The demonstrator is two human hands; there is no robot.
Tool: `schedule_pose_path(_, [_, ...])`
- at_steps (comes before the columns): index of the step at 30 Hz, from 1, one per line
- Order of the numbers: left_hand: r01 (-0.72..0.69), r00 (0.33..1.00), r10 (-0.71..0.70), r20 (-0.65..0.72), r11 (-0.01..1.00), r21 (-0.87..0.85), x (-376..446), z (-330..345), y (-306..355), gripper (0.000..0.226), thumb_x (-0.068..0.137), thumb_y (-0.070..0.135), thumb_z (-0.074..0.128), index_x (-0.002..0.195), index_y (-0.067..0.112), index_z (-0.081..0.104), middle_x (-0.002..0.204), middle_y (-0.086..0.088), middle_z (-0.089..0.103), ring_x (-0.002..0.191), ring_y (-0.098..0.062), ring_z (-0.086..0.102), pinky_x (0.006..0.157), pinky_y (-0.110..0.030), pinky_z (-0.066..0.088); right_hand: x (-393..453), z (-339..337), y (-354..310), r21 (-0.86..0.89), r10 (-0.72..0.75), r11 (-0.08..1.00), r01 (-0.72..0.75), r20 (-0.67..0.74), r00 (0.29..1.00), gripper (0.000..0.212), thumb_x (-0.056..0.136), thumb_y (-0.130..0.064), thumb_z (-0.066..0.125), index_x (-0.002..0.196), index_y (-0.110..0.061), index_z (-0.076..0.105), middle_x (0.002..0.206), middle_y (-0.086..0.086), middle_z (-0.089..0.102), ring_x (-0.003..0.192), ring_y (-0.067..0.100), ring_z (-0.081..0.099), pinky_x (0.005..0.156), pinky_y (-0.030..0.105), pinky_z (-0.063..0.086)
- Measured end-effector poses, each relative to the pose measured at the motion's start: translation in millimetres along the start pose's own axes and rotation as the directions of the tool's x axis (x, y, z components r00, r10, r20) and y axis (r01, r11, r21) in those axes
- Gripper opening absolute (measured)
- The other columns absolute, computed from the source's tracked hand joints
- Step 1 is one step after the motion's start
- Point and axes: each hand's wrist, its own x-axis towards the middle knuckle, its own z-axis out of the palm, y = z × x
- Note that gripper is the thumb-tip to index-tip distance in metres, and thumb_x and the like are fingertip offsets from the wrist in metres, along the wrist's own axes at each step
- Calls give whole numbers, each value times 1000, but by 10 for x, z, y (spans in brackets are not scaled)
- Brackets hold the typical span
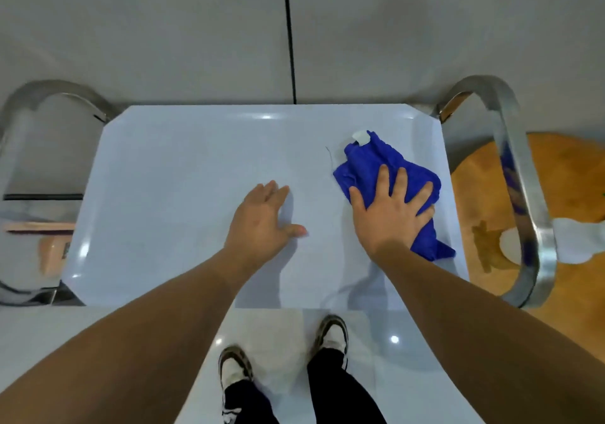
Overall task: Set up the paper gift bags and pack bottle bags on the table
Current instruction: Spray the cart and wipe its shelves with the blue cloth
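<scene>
Room: grey wall panels [163,30] are filling the 12 o'clock half of the view, with a dark vertical seam [289,30] running down to the far edge of the tabletop.
Floor: glossy pale tiles [98,341] are showing at 6 and 7 o'clock; an orange-brown patch of floor [573,168] is lying at 3 o'clock, with a white shape on it that is too blurred to name.
Tabletop: a shiny light-blue tabletop [196,161] with clipped far corners is sitting in the middle of the view, catching small light reflections.
Frame: curved metal bars are rising at both ends, one at 9 o'clock [49,92] and one at 3 o'clock [510,161].
Cloth: a crumpled blue cloth [373,161] with a small white tag [360,137] is lying on the tabletop at about 2 o'clock from its centre, near the right edge.
Right hand: the right hand [391,209] is pressing flat on the cloth, fingers [383,181] spread wide and straight, palm down, covering the near half of the fabric.
Left hand: the left hand [262,223] is reaching over the middle of the tabletop, fingers loosely extended and close together, thumb out toward 3 o'clock; it is holding nothing, and whether it is touching the surface cannot be told.
Spacing: the two hands are lying apart, with bare tabletop between them.
Person: dark trousers [340,387] and pale shoes [332,332] are standing at 6 o'clock, just beside the near edge.
Task things: gift bags and bottle bags are not showing anywhere in this view.
</scene>
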Motion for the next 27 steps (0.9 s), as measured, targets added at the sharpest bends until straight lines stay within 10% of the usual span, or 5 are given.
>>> schedule_pose_path(3, [-41, 985, 80, -151, 969, 242, -387, -160, -574, 86, 83, 76, 46, 138, 12, 60, 143, -9, 56, 133, -33, 50, 106, -42, 43, -49, 14, -96, 0, 38, 999, -38, -18, 999, 77, 97, -72, 17, 160, -31, 2, 169, 4, 4, 151, 49, -5, 119, 68, 7])
schedule_pose_path(8, [-45, 984, -31, 174, 907, 419, -456, -150, -738, 78, 96, 54, 51, 157, 15, 20, 168, -5, 9, 152, -35, 7, 119, -48, 24, -241, 92, -444, -7, 0, 1000, 0, 1, 1000, 77, 97, -72, 17, 160, -31, 1, 169, 5, 2, 150, 50, -7, 118, 69, 7])
schedule_pose_path(18, [-55, 989, 22, 147, 972, 229, -446, -31, -851, 85, 100, 52, 49, 162, 21, 0, 169, -2, -4, 155, -32, -9, 124, -49, 0, -651, 348, -1641, -71, -290, 954, 293, 44, 956, 74, 98, -70, 17, 160, -31, 5, 169, 6, 1, 149, 51, -8, 118, 69, 3])
schedule_pose_path(22, [23, 999, -27, -47, 996, -87, -757, -86, -1145, 84, 91, 54, 64, 158, 18, 30, 167, -10, 19, 154, -31, 10, 124, -39, 9, -763, 400, -2042, -81, -351, 931, 355, 67, 934, 75, 98, -70, 19, 160, -31, 5, 169, 6, 1, 149, 51, -8, 117, 70, 4])
schedule_pose_path(27, [-57, 971, 104, -215, 975, 214, -1509, -151, -2059, 75, 78, 66, 64, 129, 11, 66, 139, -15, 59, 128, -39, 54, 105, -53, 46, -952, 469, -2566, -88, -421, 899, 428, 94, 902, 75, 98, -71, 20, 160, -31, 6, 169, 6, 2, 149, 52, -7, 116, 71, 4])
